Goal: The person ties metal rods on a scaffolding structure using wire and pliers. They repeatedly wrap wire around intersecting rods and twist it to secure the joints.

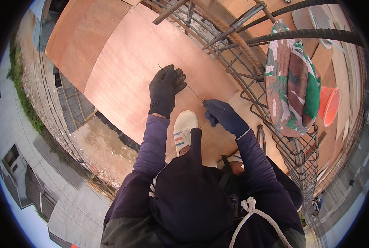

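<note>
My left hand (163,91), in a dark knitted glove, grips a thin wire (194,91) with fingers curled around it; the wire's upper tip sticks out past the thumb side. My right hand (223,118), also dark-gloved, pinches the wire's lower end, right of and lower than the left. Both are above pale reddish plywood (122,49), near my white shoe (185,126). A metal hand tool, apparently pliers (261,138), lies right of my right hand, beside a steel rebar cage (246,87).
A camouflage cloth bundle (290,78) rests on the rebar, with an orange bucket (331,105) beyond it. Curved bars (304,35) cross the upper right. At left the plywood edge drops to ground (101,144) and buildings (23,173) far below. A white rope (250,213) hangs at my front.
</note>
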Demonstrator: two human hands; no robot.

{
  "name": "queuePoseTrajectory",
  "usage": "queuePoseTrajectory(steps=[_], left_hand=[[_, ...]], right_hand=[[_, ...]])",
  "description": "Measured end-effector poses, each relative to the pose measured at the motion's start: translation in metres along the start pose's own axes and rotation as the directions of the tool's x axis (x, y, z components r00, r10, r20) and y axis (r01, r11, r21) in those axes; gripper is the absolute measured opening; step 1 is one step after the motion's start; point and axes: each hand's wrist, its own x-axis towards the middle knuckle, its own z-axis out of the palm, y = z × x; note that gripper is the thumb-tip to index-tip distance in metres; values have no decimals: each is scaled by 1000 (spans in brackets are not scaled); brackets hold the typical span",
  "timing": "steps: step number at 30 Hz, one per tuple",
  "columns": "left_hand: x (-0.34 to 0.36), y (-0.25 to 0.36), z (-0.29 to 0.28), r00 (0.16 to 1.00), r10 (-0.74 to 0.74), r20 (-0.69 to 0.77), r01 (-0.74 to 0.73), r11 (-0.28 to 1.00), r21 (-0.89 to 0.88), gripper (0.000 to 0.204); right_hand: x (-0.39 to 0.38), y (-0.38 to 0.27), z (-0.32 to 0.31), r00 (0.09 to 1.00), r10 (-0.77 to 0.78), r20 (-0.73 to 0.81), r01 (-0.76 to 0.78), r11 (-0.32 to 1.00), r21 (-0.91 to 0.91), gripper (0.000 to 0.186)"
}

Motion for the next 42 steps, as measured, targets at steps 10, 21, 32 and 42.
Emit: queuePoseTrajectory(steps=[10,21,32,42], left_hand=[[11,2,-7,994,-20,107,17,1000,24,40],[-11,-20,-17,955,-125,269,144,988,-55,38],[-11,-24,3,994,-59,90,75,980,-185,27],[5,-25,11,987,-56,152,110,921,-374,27]], right_hand=[[-10,4,4,998,-53,44,55,996,-68,27],[-1,2,21,996,-58,-61,55,997,-51,21],[-1,11,16,999,-43,17,41,993,107,31],[0,9,21,989,106,102,-139,895,423,30]])
